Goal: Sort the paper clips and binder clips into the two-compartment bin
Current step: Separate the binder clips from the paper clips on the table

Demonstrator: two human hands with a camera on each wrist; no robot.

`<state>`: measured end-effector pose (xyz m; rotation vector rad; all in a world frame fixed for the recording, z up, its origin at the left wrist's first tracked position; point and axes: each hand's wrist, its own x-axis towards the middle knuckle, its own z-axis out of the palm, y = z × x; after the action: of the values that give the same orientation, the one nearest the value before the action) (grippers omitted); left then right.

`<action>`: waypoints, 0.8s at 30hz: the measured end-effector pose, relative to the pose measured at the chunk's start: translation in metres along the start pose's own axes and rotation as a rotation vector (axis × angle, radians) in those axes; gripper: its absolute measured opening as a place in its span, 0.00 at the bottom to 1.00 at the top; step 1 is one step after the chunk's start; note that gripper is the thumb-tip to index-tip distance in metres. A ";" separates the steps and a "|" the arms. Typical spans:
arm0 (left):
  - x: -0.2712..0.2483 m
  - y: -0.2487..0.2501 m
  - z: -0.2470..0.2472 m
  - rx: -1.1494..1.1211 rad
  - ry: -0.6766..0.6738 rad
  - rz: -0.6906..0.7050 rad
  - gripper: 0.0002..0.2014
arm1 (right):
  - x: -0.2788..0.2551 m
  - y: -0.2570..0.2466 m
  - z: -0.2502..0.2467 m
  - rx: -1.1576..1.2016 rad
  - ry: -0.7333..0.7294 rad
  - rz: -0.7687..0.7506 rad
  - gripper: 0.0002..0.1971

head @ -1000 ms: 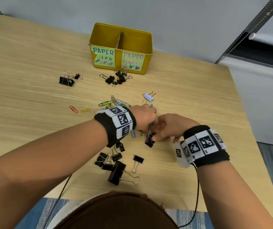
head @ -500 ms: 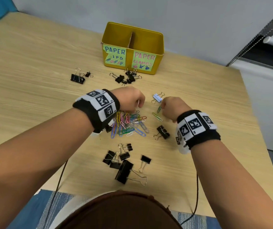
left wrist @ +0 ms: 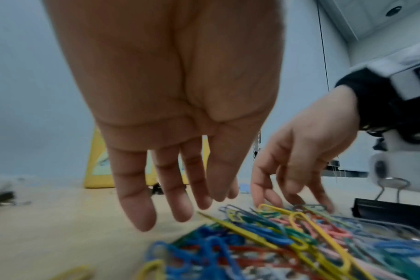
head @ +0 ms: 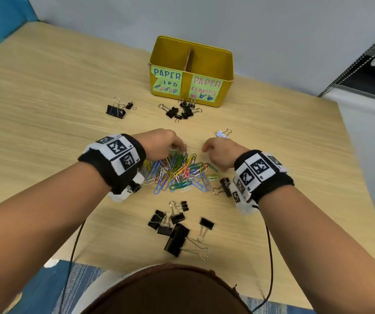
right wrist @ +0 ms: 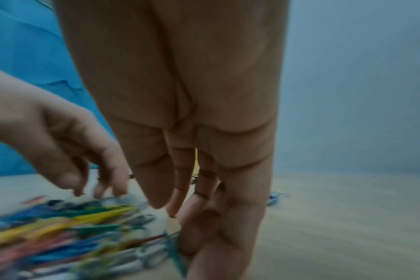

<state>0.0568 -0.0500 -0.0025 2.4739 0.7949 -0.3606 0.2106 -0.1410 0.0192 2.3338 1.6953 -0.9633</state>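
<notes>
A heap of coloured paper clips (head: 177, 173) lies mid-table. My left hand (head: 178, 147) hangs over its far left edge, fingers straight and holding nothing; the left wrist view shows these fingers (left wrist: 142, 212) just above the paper clips (left wrist: 264, 236). My right hand (head: 205, 148) is at the far right edge, fingers loosely spread, their tips touching the clips (left wrist: 271, 200). In the blurred right wrist view the right hand (right wrist: 180, 217) grips nothing. The yellow two-compartment bin (head: 225, 64) stands at the back, labelled for paper clips on the left and clamps on the right.
Black binder clips lie in groups: several near the front edge (head: 172, 220) with one large clip (head: 177, 240), some before the bin (head: 182, 111), a pair at left (head: 116, 109). One lies by my right wrist (head: 225, 186). A pale blue one (head: 221, 133) sits beyond my right hand.
Both hands left the binder clip near the front and moved to the far edge of the paper clip heap. The right hand has drawn in toward the heap.
</notes>
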 end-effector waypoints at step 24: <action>-0.018 -0.025 0.004 -0.613 0.148 -0.195 0.16 | 0.021 -0.011 0.003 0.623 -0.024 -0.054 0.16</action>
<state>0.0273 -0.0432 -0.0090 1.8685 1.0313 0.0104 0.2033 -0.1204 0.0087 2.6038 1.6225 -1.7293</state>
